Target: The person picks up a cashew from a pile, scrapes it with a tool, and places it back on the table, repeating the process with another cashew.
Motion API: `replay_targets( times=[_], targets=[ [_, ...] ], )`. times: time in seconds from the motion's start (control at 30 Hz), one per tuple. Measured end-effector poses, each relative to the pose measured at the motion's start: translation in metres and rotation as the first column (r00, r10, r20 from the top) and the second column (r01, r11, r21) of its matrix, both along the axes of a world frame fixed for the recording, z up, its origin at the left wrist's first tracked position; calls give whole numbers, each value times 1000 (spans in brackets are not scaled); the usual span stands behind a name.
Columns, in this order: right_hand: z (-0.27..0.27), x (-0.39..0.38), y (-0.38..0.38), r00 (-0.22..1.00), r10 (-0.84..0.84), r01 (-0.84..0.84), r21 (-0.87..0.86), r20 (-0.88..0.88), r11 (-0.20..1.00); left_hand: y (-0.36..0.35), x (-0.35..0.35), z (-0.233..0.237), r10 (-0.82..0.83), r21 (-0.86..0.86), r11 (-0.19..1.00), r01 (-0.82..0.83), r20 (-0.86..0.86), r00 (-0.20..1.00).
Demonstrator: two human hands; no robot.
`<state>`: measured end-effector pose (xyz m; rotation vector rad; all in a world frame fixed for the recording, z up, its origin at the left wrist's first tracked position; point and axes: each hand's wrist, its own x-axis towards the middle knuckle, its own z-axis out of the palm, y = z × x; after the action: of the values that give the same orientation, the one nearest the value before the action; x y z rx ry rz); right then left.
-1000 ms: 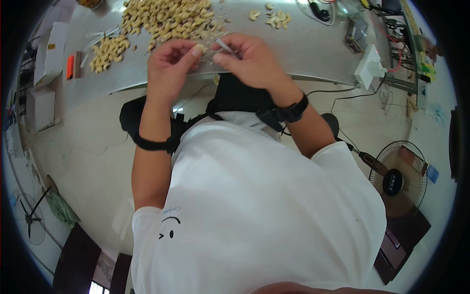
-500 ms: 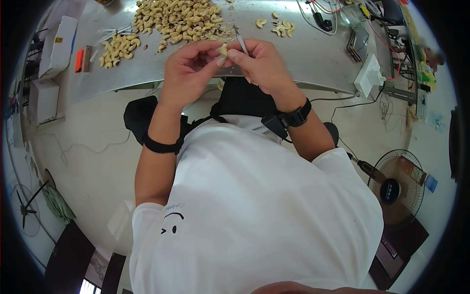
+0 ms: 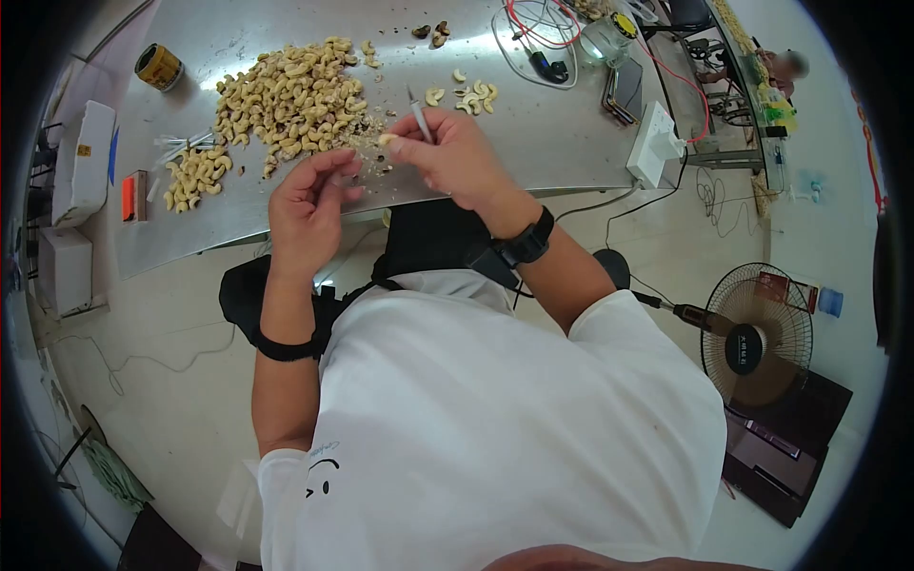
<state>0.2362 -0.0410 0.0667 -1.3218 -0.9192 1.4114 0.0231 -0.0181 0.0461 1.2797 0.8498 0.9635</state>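
Note:
My right hand (image 3: pixel 455 160) pinches a pale cashew (image 3: pixel 387 139) between thumb and fingertip. A slim, pale-handled small knife (image 3: pixel 420 118) is also held in this hand, its narrow tip pointing away from me. To the left, my left hand (image 3: pixel 309 205) is half curled with its fingers apart, and nothing shows in it. Beyond both hands spreads a large heap of cashews (image 3: pixel 290 100), with crumbs and skin bits (image 3: pixel 369 133) at its near right edge. A smaller cashew pile (image 3: pixel 197 178) lies at left. Several clean cashews (image 3: pixel 476 97) sit right of the knife.
The metal table (image 3: pixel 562 143) also bears a dark jar (image 3: pixel 159 68), an orange-and-brown block (image 3: pixel 134 196), a glass jar (image 3: pixel 607 40), cables and a white power strip (image 3: pixel 655 145). A fan (image 3: pixel 757 333) stands at right. Another person (image 3: pixel 783 68) is far right.
My hands have come apart; the cashew that was between them stays in my right fingers with the knife. The view has shifted, showing more of the table's far side.

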Motion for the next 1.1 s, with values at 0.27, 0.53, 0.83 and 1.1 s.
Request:
replay_targets(
  times=[0.27,0.53,0.83,1.1],
  targets=[
    [1,28,2,990,-102,102,9,95,995,9,-19,-17,-5,258,966,16,-42,999],
    [-2,-7,-2,996,-6,11,-51,94,999,15,7,7,-5,482,869,109,-213,977],
    [-3,-19,2,997,69,-67,-79,24,995,29,-22,12,232,508,861,-9,-378,896],
    [-15,-8,-11,988,131,-123,-91,81,988,96,-121,-2,738,589,675,-444,-523,427]
  ],
)
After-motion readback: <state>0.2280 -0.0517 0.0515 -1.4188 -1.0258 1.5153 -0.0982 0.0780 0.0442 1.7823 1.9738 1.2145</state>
